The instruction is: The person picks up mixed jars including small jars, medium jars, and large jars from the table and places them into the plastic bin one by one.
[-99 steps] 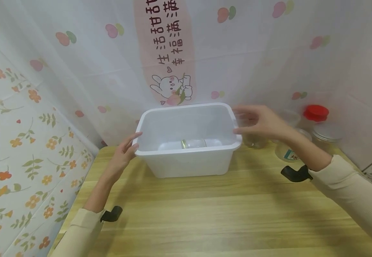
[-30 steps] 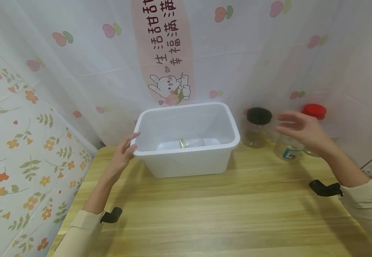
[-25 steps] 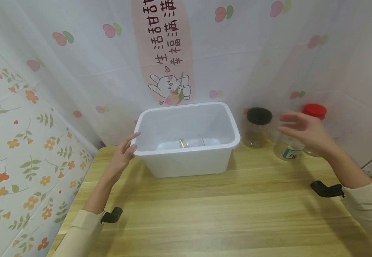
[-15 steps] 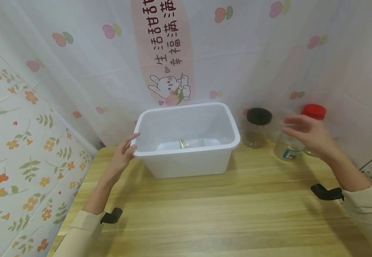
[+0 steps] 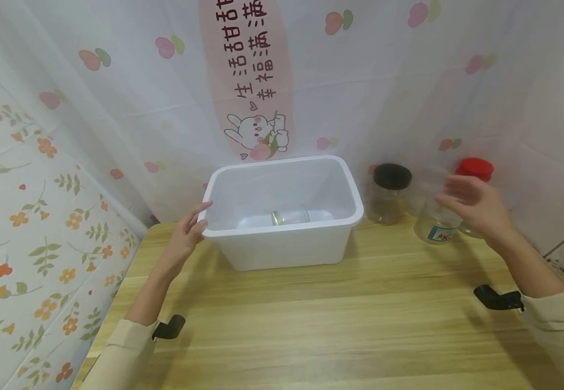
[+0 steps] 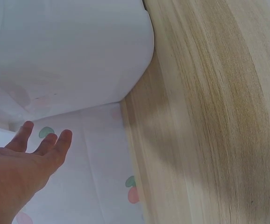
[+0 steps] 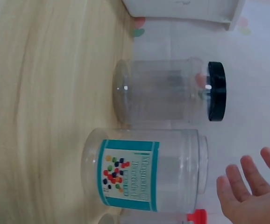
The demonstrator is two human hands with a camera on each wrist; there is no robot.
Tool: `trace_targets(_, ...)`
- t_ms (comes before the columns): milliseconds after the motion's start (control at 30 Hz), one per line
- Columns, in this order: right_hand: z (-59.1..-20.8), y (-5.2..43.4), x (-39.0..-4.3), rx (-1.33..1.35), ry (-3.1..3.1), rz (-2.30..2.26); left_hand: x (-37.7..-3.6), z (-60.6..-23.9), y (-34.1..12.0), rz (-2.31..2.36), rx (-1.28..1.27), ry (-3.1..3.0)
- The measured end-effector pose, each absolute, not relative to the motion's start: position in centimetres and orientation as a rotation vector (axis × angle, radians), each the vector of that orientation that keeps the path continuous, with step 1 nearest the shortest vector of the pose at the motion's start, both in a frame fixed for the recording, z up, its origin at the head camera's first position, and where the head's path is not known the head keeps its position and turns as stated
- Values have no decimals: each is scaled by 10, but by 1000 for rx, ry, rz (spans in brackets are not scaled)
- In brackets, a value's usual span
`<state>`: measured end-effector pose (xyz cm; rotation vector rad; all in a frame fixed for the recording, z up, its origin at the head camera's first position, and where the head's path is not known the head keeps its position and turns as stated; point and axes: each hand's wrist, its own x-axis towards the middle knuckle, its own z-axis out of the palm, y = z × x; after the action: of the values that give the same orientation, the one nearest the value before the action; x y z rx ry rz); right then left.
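Observation:
My left hand (image 5: pixel 184 233) touches the left rim of a white plastic bin (image 5: pixel 282 249), with finger and thumb tips at the edge; in the left wrist view its other fingers are spread beside the bin wall. Inside the bin a clear jar (image 5: pixel 292 218) with a gold-coloured end lies on its side. My right hand (image 5: pixel 479 211) hovers with loosely bent fingers over the mouth of a clear jar (image 7: pixel 172 172) bearing a teal label, and holds nothing. In the right wrist view its fingers are apart from that jar.
Between the bin and the labelled jar stands a clear jar with a black lid (image 5: pixel 392 177). A red-lidded jar (image 5: pixel 475 169) is farther back on the right, partly behind my hand. A printed curtain (image 5: pixel 369 86) hangs behind the wooden table (image 5: pixel 282 325).
My right hand has moved from the bin's right rim over to the labelled jar, uncovering the black-lidded jar, then drifted slightly right. The left hand stays at the rim.

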<state>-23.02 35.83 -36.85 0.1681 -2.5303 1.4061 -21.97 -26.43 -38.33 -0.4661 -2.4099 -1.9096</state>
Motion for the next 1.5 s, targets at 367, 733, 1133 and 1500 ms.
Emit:
trace_targets(367, -390, 353, -224, 94, -2420, 1395, -220, -384, -265, -1916, -476, -2413)
trace_targets(733, -399, 347, -226, -42, -2407, 1310, -220, -385, -265, -1933, -476, -2400)
trace_targets(1133, -412, 341, -229, -160, -2412, 1287, -220, -386, -266, -1944, -491, -2397)
trace_targets(1500, -420, 340, -232, -228, -2337, 1337, -218, -384, -265, -1957, -504, -2386)
